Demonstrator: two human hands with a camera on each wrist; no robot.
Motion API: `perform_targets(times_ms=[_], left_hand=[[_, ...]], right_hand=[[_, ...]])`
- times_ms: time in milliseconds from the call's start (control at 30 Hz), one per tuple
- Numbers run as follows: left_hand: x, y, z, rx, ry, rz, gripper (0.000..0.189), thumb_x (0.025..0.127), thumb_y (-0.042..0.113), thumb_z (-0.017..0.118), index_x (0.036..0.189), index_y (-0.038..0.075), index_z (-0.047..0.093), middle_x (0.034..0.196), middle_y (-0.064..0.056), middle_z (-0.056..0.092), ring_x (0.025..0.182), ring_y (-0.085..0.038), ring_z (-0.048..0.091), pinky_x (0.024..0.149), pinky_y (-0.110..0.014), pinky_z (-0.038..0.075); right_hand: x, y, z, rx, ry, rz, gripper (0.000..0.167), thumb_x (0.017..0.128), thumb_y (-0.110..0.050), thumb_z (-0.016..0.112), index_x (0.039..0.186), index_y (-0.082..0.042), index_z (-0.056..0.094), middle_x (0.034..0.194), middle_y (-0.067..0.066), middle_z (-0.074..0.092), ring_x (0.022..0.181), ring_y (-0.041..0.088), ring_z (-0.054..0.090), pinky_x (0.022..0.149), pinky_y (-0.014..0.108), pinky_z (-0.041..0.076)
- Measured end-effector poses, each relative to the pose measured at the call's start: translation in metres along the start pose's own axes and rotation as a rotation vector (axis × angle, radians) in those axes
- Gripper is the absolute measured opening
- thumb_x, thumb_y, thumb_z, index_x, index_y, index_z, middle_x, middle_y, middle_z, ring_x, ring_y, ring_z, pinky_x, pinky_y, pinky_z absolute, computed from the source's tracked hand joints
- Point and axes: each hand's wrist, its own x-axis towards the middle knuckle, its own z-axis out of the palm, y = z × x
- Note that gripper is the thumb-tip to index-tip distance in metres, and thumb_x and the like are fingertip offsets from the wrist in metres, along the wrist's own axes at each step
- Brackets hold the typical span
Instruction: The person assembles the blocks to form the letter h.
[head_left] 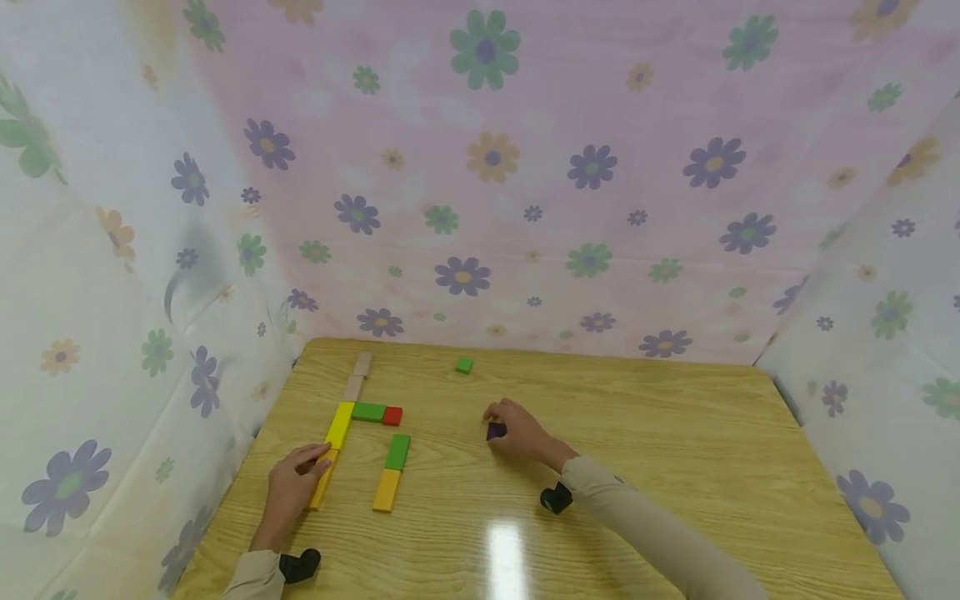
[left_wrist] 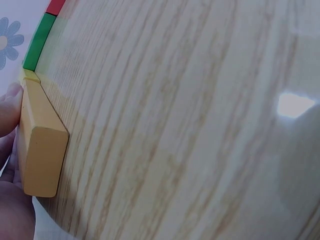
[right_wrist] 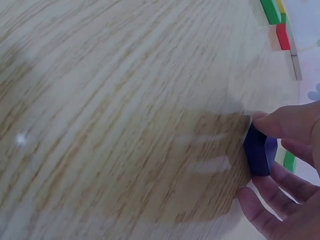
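My left hand [head_left: 287, 493] touches an orange block [head_left: 318, 493] at the left of the table. In the left wrist view, fingertips rest along one side of that orange block [left_wrist: 46, 160]. A yellow block [head_left: 341, 423] meets its far end, and two pale wooden blocks [head_left: 353, 387] continue the line. From the yellow block's far end a green block [head_left: 368, 412] and a red block [head_left: 392, 416] run rightward. Right of the table's middle, my right hand [head_left: 519, 430] pinches a small dark purple block [right_wrist: 259, 150] between thumb and fingers, close to the tabletop.
Separate from the long line, a green block [head_left: 397, 452] and an orange block [head_left: 387, 490] lie end to end. One small green block [head_left: 464, 366] sits near the back edge. Flowered cloth [head_left: 525, 208] encloses the wooden table [head_left: 675, 467] behind and at both sides.
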Motion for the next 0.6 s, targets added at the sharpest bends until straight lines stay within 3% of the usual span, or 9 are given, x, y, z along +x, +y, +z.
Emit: perform_targets(times_ms=[267,600], left_hand=[[0.0017,-0.0004,-0.0001,0.001,-0.006,-0.004,0.030,0.088,0.004,0.066,0.118,0.002,0.067,0.119,-0.016,0.061,0.101,-0.031,0.060,0.073,-0.010,0.046],[-0.0003,-0.0003,-0.0013,-0.009,-0.006,0.003,0.030,0.089,0.005,0.066,0.118,0.002,0.067,0.118,-0.016,0.061,0.101,-0.032,0.060,0.073,-0.008,0.045]], right_hand=[[-0.0064,0.0040,-0.0026,0.036,0.047,0.004,0.031,0.078,-0.004,0.076,0.106,0.000,0.063,0.097,0.013,0.056,0.085,0.024,0.056,0.070,0.035,0.050],[-0.0085,0.0063,-0.0032,0.190,0.015,0.019,0.024,0.080,-0.003,0.074,0.102,0.000,0.064,0.096,0.011,0.060,0.078,0.017,0.059,0.065,0.027,0.050]])
